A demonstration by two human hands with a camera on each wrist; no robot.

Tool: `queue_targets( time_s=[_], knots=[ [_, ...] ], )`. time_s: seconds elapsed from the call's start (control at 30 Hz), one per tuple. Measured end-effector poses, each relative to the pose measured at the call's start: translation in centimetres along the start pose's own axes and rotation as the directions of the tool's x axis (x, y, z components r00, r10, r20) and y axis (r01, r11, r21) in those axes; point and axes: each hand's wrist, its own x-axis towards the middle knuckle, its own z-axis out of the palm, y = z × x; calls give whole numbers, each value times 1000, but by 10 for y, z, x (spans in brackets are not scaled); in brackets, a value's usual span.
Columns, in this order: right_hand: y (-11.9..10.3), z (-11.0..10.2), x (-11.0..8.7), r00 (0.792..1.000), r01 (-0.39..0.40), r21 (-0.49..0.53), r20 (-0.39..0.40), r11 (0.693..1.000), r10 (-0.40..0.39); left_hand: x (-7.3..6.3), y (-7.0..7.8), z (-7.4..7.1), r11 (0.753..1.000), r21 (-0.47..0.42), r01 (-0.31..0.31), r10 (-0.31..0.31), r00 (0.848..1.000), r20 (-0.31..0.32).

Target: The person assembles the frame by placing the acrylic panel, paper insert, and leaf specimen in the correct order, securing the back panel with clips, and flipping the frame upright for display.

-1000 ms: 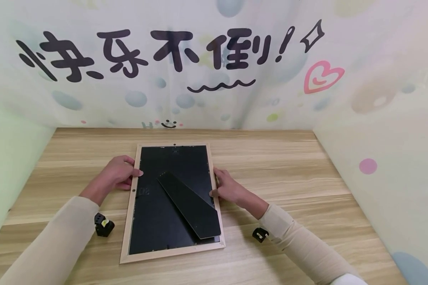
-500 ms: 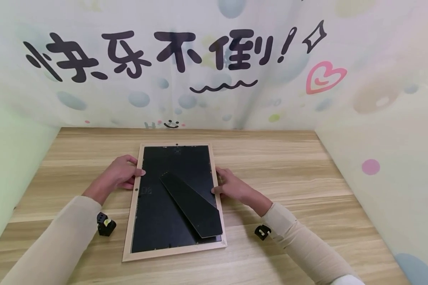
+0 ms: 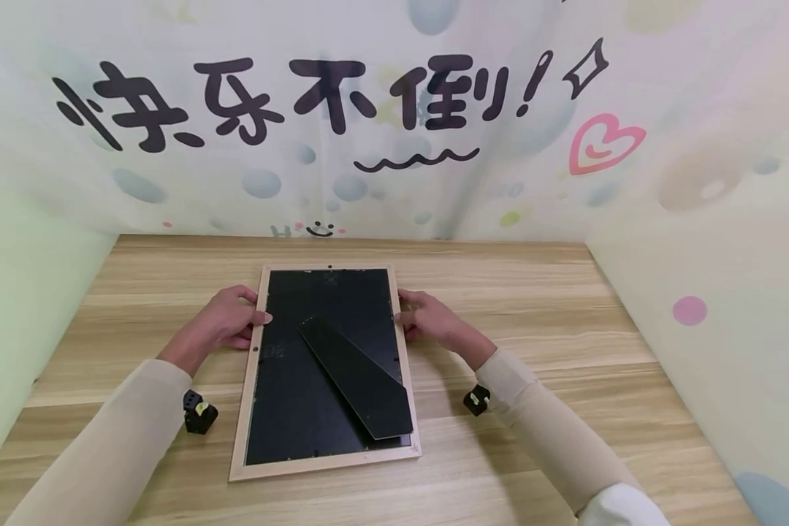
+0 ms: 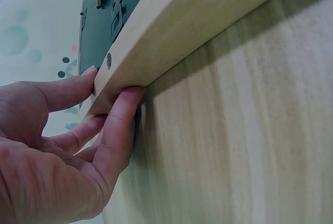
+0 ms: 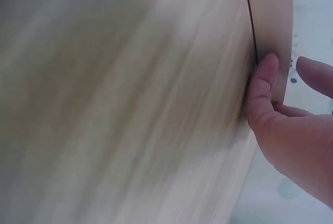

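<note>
A picture frame (image 3: 325, 459) lies back side up on the wooden table, with a pale wood border and a black backing. Slanting across that backing is a black easel stand (image 3: 361, 387). My left hand (image 3: 233, 318) grips the left border, thumb on top; in the left wrist view its fingertips (image 4: 130, 96) press the outer side. At the right border, my right hand (image 3: 434, 321) has its thumb over the edge. Its fingers (image 5: 265, 78) curl against the frame's side in the right wrist view, where the thumb shows a small gap from the wood.
The wooden table (image 3: 532, 292) runs back to a printed wall sheet (image 3: 394, 197) with black lettering. Pale side walls stand left and right. Small black wrist devices (image 3: 200, 416) hang beneath both sleeves.
My right hand has slid farther up the right border, its thumb now nearer the top. The left hand keeps its place on the frame. The whole head view has shifted slightly.
</note>
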Motion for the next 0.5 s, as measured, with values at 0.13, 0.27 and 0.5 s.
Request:
queue_targets(
  time_s=[0.13,0.27,0.5],
  knots=[
    [-1,-4,4,999,-45,55,1,997,45,0,0,0,1000,0,1,-1,1000,-1],
    [-3,-5,9,999,-52,72,4,996,52,0,1,0,1000,-1,1,-1,1000,2],
    [-3,-8,16,998,-68,96,8,993,68,0,1,-1,1000,8,2,-2,1000,5]
  ],
)
